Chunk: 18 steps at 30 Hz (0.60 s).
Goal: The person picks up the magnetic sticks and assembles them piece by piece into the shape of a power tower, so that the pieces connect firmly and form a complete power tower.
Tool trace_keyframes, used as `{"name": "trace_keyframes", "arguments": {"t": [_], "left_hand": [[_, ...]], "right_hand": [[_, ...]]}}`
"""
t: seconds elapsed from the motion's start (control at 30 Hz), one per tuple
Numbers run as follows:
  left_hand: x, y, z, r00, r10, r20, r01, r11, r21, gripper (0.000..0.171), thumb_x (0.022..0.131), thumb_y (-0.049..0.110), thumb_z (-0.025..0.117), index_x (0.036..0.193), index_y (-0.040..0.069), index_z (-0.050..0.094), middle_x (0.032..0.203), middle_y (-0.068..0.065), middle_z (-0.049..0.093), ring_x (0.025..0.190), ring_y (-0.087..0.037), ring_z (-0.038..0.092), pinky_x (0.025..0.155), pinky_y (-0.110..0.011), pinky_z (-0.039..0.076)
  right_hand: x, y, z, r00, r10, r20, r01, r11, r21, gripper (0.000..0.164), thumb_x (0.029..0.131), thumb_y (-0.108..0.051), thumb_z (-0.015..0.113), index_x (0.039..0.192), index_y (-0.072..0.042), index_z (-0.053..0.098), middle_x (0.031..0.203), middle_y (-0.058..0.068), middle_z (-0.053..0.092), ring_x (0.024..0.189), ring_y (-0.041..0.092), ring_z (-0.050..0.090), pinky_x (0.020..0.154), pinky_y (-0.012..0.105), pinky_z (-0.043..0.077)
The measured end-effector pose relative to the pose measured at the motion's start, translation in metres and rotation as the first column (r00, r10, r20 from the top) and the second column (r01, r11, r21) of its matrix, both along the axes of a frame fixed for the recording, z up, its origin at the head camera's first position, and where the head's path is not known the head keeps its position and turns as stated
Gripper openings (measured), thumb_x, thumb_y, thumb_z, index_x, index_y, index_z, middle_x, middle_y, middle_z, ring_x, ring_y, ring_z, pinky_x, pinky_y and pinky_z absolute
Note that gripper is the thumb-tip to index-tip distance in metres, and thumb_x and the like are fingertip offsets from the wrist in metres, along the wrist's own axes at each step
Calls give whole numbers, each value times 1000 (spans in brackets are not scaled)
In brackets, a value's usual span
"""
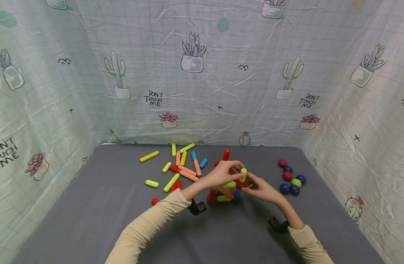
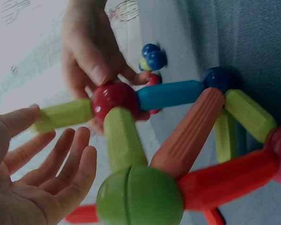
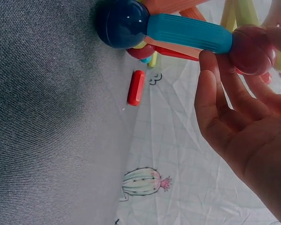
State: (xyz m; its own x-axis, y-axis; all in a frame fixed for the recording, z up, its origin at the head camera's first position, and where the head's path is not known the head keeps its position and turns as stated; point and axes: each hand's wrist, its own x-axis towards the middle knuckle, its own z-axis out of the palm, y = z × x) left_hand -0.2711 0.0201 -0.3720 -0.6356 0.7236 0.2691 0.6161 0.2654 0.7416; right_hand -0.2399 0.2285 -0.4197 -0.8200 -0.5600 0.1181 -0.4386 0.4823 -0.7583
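A frame of magnetic rods and balls stands on the grey table. At its near right upper corner is a red ball (image 2: 114, 101), which my right hand (image 1: 264, 189) holds between thumb and fingers. My left hand (image 1: 223, 175) pinches the free end of a yellow-green rod (image 2: 65, 115) that points up from this ball. Below the ball, a blue rod (image 3: 189, 33) runs down to a dark blue ball (image 3: 122, 23) at the table. Another yellow-green rod (image 2: 124, 138) links the red ball to a green ball (image 2: 140, 197), where a salmon rod (image 2: 189, 133) and a red rod (image 2: 229, 180) also meet.
Loose rods in yellow, green, salmon, blue and red lie left of the frame, among them a yellow rod (image 1: 149, 156) and a green rod (image 1: 152, 183). Several balls, including a green ball (image 1: 295, 182), sit at the right. A printed cloth (image 1: 202, 91) hangs behind.
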Motion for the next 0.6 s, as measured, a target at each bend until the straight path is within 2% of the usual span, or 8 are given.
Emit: {"name": "trace_keyframes", "arguments": {"t": [0.07, 0.13, 0.23, 0.33, 0.4, 0.47, 0.53, 0.6], "left_hand": [[-4, -6, 2, 1000, 13, 3, -13, 999, 29, 22, 89, 20, 54, 107, 8, 59, 100, -10, 65, 83, -19, 63, 67, -18, 49], [-10, -14, 5, 999, 17, 41, -20, 997, 80, 23, 90, 20, 52, 107, 7, 59, 100, -12, 64, 81, -22, 64, 66, -25, 51], [-24, -27, 8, 986, 17, 164, -50, 978, 200, 24, 92, 17, 48, 109, 2, 57, 102, -20, 62, 81, -27, 63, 68, -38, 52], [-41, -39, 4, 946, 43, 321, -158, 926, 342, 26, 93, 15, 47, 110, -3, 54, 102, -26, 59, 83, -36, 61, 67, -42, 52], [-51, -45, -3, 924, 93, 372, -248, 885, 394, 25, 92, 13, 47, 108, -5, 54, 99, -26, 59, 84, -40, 59, 66, -40, 53], [-59, -51, -13, 922, 173, 345, -305, 874, 378, 23, 92, 12, 48, 105, -5, 55, 97, -27, 59, 85, -41, 59, 66, -38, 53], [-67, -55, -26, 931, 268, 246, -335, 897, 290, 20, 91, 11, 49, 102, -2, 58, 97, -23, 61, 85, -37, 60, 68, -35, 52], [-75, -57, -42, 938, 336, 88, -346, 925, 157, 18, 90, 8, 48, 101, 0, 60, 98, -20, 62, 87, -31, 60, 73, -36, 51]], "right_hand": [[0, -1, 0, 1000, -1, 12, 1, 1000, -6, 40, 89, -20, 54, 124, -5, 40, 103, 14, 57, 89, 15, 58, 72, 28, 50], [-1, -1, -1, 1000, -1, 15, 2, 1000, -13, 38, 89, -19, 54, 121, -4, 42, 103, 14, 57, 89, 15, 59, 72, 29, 50], [-2, -2, -1, 1000, -6, 7, 6, 1000, -22, 29, 89, -18, 55, 113, -5, 45, 99, 13, 57, 87, 16, 59, 70, 31, 50], [-2, -3, -1, 999, -18, -27, 18, 1000, -17, 25, 88, -16, 56, 108, -6, 46, 95, 11, 58, 84, 14, 60, 68, 30, 50], [2, -6, 4, 998, -36, -50, 36, 999, -8, 24, 86, -12, 57, 106, -5, 47, 93, 11, 59, 82, 14, 59, 68, 29, 50], [7, -10, 12, 996, -51, -73, 51, 999, -3, 23, 85, -9, 59, 105, -4, 48, 92, 12, 59, 80, 13, 59, 67, 28, 50], [12, -13, 20, 994, -63, -84, 63, 998, -1, 23, 84, -7, 59, 104, -2, 49, 91, 13, 59, 78, 12, 59, 67, 27, 51], [15, -16, 25, 994, -67, -86, 67, 998, -2, 23, 83, -7, 60, 103, -2, 50, 90, 12, 59, 77, 11, 58, 67, 27, 50]]}}
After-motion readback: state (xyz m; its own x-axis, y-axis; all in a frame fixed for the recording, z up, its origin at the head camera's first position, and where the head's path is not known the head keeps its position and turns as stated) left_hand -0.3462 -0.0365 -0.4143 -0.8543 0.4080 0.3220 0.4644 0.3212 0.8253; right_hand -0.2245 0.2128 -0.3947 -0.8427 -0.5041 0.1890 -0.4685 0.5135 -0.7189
